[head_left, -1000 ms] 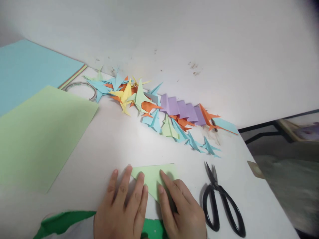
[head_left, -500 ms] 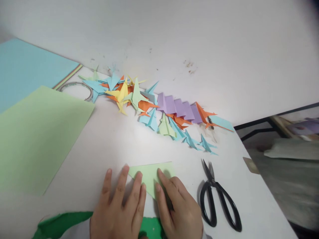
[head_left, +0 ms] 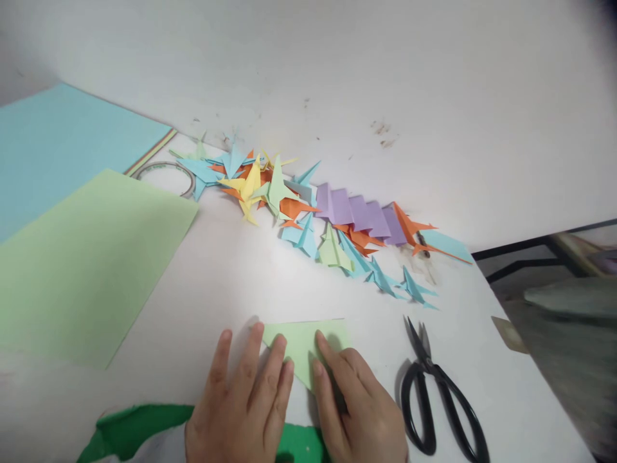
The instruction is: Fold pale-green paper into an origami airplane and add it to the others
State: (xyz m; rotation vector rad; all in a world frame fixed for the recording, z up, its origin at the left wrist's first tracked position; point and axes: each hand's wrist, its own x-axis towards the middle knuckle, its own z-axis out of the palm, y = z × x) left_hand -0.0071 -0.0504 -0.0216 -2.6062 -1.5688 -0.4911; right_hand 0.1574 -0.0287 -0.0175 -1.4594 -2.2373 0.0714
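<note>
A small folded piece of light green paper (head_left: 299, 341) lies flat on the white table, its long straight edge facing away from me. My left hand (head_left: 245, 392) rests with fingers spread, the fingertips on the paper's left corner and the table beside it. My right hand (head_left: 359, 405) presses on the paper's right part with the index finger and thumb stretched out; its other fingers are curled under and partly hidden. Nothing is gripped in either hand.
Black-handled scissors (head_left: 429, 379) lie at the right. Folded paper figures (head_left: 277, 190) and a pleated purple strip (head_left: 359, 212) line the wall. Large green (head_left: 96, 270) and blue (head_left: 81, 141) sheets and a tape roll (head_left: 166, 168) are at the left.
The whole view has shifted, so everything appears a little further right. The hands stay in nearly the same places on the green paper.
</note>
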